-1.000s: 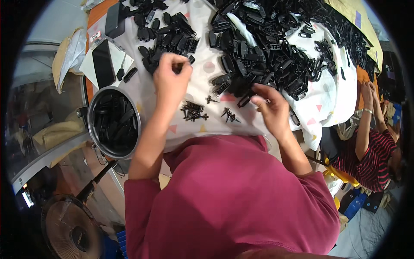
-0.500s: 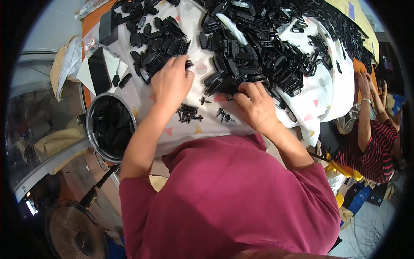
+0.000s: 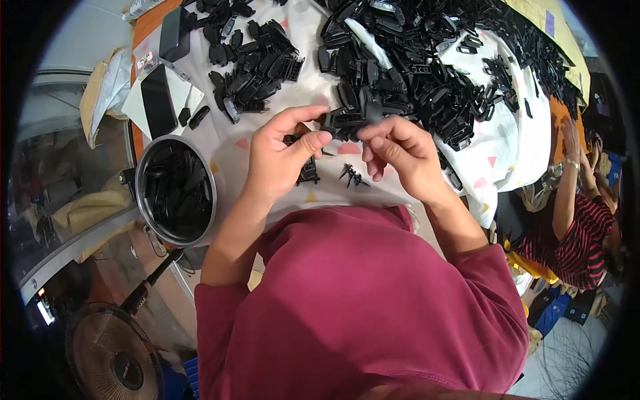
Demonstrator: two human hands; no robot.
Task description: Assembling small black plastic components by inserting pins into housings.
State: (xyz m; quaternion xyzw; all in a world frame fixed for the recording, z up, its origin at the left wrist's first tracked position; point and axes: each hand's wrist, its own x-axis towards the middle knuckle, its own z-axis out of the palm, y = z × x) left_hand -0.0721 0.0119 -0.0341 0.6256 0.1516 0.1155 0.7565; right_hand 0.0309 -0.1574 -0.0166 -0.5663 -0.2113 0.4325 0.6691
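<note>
Above the cloth my two hands face each other, a short gap between them. My left hand (image 3: 279, 152) pinches a small black plastic part (image 3: 326, 123) between thumb and forefinger. In the fingers of my right hand (image 3: 408, 152) is a dark oblong plastic piece (image 3: 373, 112), smeared by motion. Right behind them lies a large heap of black plastic pieces (image 3: 390, 83). A smaller pile of similar pieces (image 3: 263, 63) sits to the left. Closer to me are a few thin pronged black parts (image 3: 353, 175); others by my left hand are partly covered by it.
At the left stands a round metal bowl (image 3: 141, 190) holding black pieces. Beyond it are a phone (image 3: 157, 103) on white card and a dark box (image 3: 175, 35). A fan (image 3: 113, 357) stands lower left. At the right edge, a person in a striped top (image 3: 573, 233) works with both hands.
My left hand has left the left pile and come right and nearer, with a small part. My right hand has lifted a dark piece from the large heap's edge. Both hands are now closer together.
</note>
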